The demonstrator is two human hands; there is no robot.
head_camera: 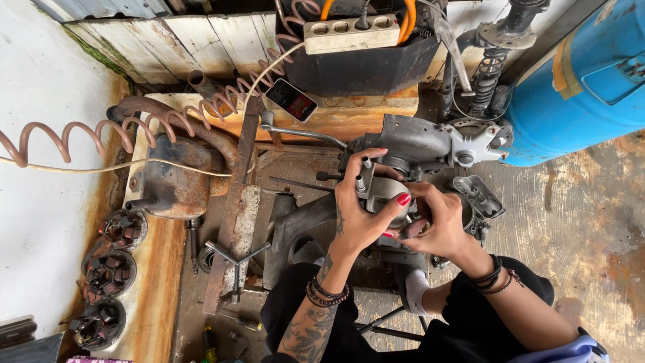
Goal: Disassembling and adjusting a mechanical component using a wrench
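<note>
Cramped workshop corner: stained concrete floor (591, 222), whitewashed wall along the left edge, weathered plank wall (181, 47) across the top. A blue drum (578, 87) stands at the upper right; a power strip (351, 33) and a coiled air hose (134, 134) hang above the work. A rusty exhaust muffler (176, 176) lies on the floor at left, with three stator plates (107, 275) in a row by the left wall and a four-way wrench (235, 259) just right of the muffler. A phone (291, 99) rests on a rusty ledge. The person sits over a grey engine casing (416, 144) at centre. Left hand (359, 212) wraps a rounded grey metal part (384, 195) against the casing, fingers spread and clamped on it, thumb across its face. Right hand (437, 225) meets it from the right, fingers curled together on the part's lower edge; what they pinch is hidden. Judging by the open casing and a loose cover (478, 196) lying just to its right, the engine is partly stripped, and the part is neither clearly seated nor clearly free. Whether any fasteners are in place cannot be told.
</note>
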